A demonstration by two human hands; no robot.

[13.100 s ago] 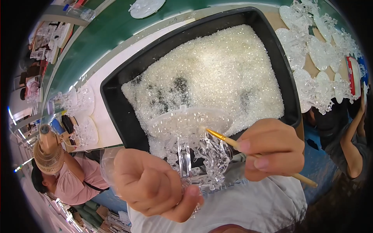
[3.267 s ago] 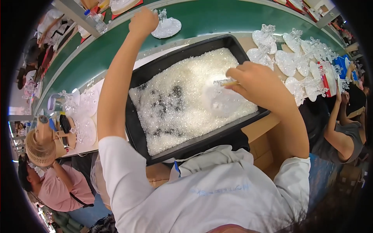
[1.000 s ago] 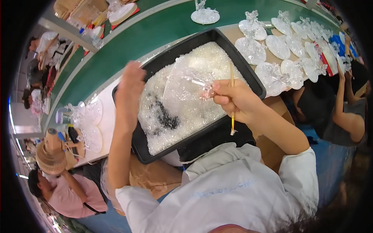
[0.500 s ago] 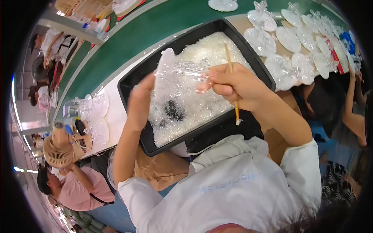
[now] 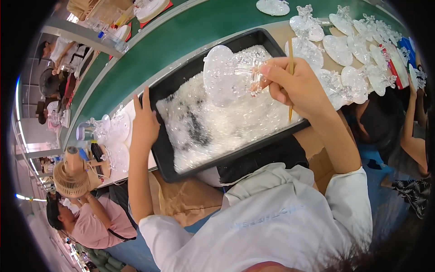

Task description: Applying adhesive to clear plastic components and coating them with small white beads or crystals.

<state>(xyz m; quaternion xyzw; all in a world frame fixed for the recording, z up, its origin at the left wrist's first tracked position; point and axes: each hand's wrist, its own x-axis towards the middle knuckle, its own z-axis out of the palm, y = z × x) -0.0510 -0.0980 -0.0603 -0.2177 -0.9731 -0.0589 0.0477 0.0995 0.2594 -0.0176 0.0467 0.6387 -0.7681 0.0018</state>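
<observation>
A clear plastic ornament with a round white, sparkly base (image 5: pixel 218 72) is held on its side over the black tray (image 5: pixel 267 36). My right hand (image 5: pixel 294 81) pinches it by its transparent upper part, and a thin wooden-handled brush (image 5: pixel 291 52) is tucked upright between the same fingers. White, glittering granules (image 5: pixel 235 129) lie heaped in the tray, with a darker patch of tray floor showing through at left. My left hand (image 5: pixel 146 120) is at the tray's left rim, thumb over the edge and fingers along the outside, gripping it.
Many similar ornaments (image 5: pixel 337 50) stand at the right, and a few more (image 5: pixel 115 129) at the left near a beige fan (image 5: pixel 70 172). Behind the tray runs a green belt (image 5: pixel 167 38) with a white disc (image 5: pixel 273 7) on it. People sit on both sides.
My left hand has left the ornament and gone to the tray's left rim. The tray has shifted right, its granules streaked by motion. My right hand has moved right with ornament and brush.
</observation>
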